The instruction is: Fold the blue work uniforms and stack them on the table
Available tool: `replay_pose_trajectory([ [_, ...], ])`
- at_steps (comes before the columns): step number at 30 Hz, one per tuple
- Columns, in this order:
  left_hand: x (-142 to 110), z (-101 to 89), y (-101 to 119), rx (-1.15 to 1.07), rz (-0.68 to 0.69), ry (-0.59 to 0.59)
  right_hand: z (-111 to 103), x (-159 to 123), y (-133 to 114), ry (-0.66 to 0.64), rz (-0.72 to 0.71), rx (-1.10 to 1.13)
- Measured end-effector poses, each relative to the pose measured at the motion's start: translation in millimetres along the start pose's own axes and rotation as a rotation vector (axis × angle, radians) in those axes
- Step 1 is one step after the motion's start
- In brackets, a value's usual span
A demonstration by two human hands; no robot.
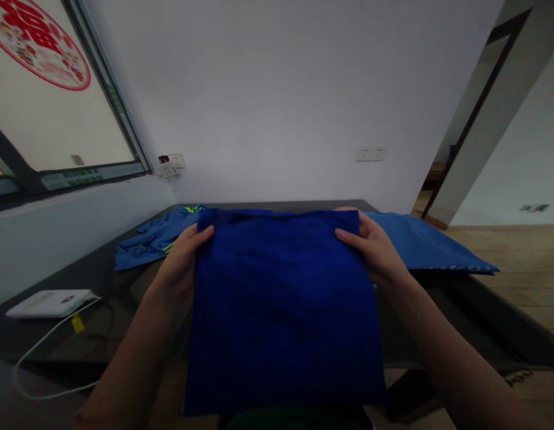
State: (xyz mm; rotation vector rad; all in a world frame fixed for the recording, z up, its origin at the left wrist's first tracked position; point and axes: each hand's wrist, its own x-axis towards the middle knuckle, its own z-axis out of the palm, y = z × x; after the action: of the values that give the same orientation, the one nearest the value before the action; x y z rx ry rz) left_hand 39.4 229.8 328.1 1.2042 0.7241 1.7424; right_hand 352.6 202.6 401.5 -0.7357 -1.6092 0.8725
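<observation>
A dark blue piece of cloth [286, 304], folded into a rough rectangle, hangs upright in front of me. Its exact kind does not show. My left hand [187, 251] grips the upper left corner, thumb on the near face and fingers behind. At the upper right corner my right hand [371, 242] pinches the cloth the same way. The top edge is stretched nearly level between both hands. The lower edge hangs free in front of the table's near edge. Most of my fingers are hidden behind the fabric.
On the dark table [138, 292], a crumpled blue garment [156, 236] with yellow-green stripes lies at left. A flat blue cloth [429, 242] lies at right, overhanging the table. A white device [51, 303] with a white cable sits near left. A wall stands behind; a window [57, 119] is at left.
</observation>
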Motion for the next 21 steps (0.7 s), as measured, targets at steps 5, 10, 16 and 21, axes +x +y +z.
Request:
replay_pose_trajectory([
  [5,110,7.0,-60,0.031,-0.220,-0.019,-24,115,83,0.058,0.070,-0.197],
  [10,147,8.5,-140,0.205,-0.430,0.008,-40,144,167,0.215,0.303,-0.525],
  [16,147,-24.2,-177,0.293,-0.548,-0.077,-61,132,221,0.239,0.423,-0.595],
  [21,154,-35.8,-188,0.330,-0.587,-0.115,-67,138,235,0.221,0.420,-0.634],
])
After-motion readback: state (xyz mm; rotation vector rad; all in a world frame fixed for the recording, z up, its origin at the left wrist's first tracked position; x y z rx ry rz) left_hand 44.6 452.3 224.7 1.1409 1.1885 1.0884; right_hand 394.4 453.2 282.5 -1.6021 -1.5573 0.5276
